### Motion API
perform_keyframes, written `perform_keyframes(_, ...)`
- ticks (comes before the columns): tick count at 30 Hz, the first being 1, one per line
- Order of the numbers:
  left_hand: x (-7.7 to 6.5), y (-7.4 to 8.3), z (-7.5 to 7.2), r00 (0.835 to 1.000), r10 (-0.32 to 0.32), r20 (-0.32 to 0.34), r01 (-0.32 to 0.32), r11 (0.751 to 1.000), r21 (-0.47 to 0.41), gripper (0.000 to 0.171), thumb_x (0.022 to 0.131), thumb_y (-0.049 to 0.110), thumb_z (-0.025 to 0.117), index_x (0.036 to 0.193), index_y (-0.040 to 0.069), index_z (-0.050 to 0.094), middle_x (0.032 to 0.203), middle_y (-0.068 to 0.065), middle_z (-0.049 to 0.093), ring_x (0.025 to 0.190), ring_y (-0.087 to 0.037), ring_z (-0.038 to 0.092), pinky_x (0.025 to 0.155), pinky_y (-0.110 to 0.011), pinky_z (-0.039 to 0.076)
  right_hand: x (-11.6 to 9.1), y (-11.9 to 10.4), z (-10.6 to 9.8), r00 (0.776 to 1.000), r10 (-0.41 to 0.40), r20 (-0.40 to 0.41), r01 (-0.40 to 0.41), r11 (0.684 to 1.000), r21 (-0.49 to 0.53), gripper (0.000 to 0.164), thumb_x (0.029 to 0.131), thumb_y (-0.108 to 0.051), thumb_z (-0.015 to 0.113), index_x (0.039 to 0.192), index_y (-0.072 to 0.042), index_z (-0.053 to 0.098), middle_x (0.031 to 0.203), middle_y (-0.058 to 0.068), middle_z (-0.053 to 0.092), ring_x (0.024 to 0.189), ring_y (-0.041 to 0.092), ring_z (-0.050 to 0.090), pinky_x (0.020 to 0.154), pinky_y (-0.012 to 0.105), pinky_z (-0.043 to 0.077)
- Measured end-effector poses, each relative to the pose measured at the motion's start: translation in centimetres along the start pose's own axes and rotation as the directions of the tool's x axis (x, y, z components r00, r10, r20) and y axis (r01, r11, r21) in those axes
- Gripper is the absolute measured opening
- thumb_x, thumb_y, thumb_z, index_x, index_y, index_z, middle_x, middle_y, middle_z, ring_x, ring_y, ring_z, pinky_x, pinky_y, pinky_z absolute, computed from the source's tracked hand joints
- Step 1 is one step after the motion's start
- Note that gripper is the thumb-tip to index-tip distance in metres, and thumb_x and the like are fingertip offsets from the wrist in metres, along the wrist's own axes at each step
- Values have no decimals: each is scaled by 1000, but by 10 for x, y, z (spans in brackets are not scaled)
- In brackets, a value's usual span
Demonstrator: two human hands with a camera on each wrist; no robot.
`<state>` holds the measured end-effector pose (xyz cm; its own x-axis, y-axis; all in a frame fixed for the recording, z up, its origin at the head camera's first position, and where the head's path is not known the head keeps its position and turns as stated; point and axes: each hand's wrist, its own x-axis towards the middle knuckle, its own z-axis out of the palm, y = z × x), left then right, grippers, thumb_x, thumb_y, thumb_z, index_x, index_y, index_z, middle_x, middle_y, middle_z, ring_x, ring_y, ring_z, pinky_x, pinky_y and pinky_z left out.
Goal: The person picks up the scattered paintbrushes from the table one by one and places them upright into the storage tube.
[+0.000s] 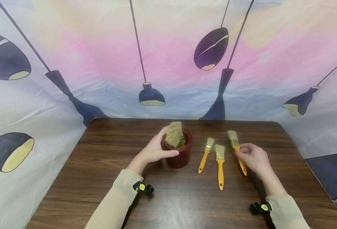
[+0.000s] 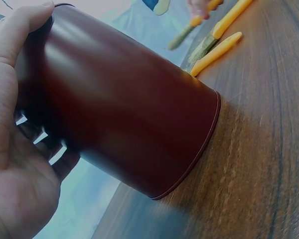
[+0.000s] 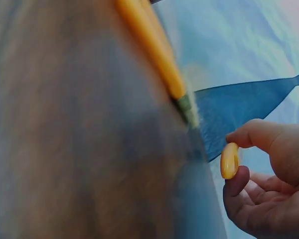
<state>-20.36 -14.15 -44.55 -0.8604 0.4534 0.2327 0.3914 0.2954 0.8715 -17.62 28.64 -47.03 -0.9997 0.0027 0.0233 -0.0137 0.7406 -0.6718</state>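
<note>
A dark red round cup stands on the brown wooden table, and several paintbrushes with pale bristles poke up out of it. My left hand wraps round the cup near its rim; the left wrist view shows the cup's smooth side up close. With thumb and fingers my right hand pinches a paintbrush by its yellow-orange handle, bristles toward the back. In the right wrist view the handle's end faces the camera. Left of that hand lie a smaller paintbrush and a wider paintbrush.
The dark wood-grain table runs back to a cloth backdrop printed with hanging lamps. Both wrists carry small black cameras over light sleeves. The two loose brushes lie between the cup and my right hand.
</note>
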Motion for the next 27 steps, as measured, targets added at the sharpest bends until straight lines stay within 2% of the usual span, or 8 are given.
perform_keyframes(8,-3,-4,2,1000,12,13,-11,1000,-27,100,85,43,92,167,23,39,148,-5,59,132,-27,57,114,-60,44,6,-25,-7,997,-36,-63,42,993,109,55,106,-39,72,141,2,66,124,23,75,108,38,73,76,29,56)
perform_keyframes(13,-4,-3,0,1000,15,8,-15,1000,-21,99,85,43,92,166,22,40,146,-5,60,130,-27,57,113,-60,45,13,-51,-7,990,-80,-118,99,981,168,49,107,-33,71,141,2,68,122,22,76,104,33,74,75,22,54)
perform_keyframes(18,-3,-3,-2,1000,19,1,-19,1000,-11,99,85,42,92,166,20,40,146,-5,60,131,-27,57,113,-60,45,23,-82,-2,977,-133,-165,168,961,219,31,107,-22,68,123,3,72,110,22,77,92,28,69,68,25,53)
perform_keyframes(21,-3,-4,-2,1000,22,-1,-22,1000,0,99,84,43,92,165,21,40,147,-5,59,130,-26,57,113,-60,45,28,-100,2,970,-159,-181,199,953,227,26,108,-24,67,113,1,71,104,20,77,88,29,66,64,29,52)
perform_keyframes(24,-2,-4,-2,1000,25,-1,-25,1000,6,99,84,43,92,166,23,40,147,-4,59,130,-26,57,113,-59,45,31,-117,5,964,-179,-198,229,935,272,33,111,-32,66,118,0,71,105,19,77,90,29,67,67,28,53)
perform_keyframes(27,-1,-3,-2,999,33,1,-33,999,3,99,84,42,92,166,23,40,148,-4,59,130,-25,58,112,-58,46,32,-136,8,958,-195,-211,263,891,371,41,111,-36,66,131,-1,70,109,19,75,95,26,70,76,25,57)
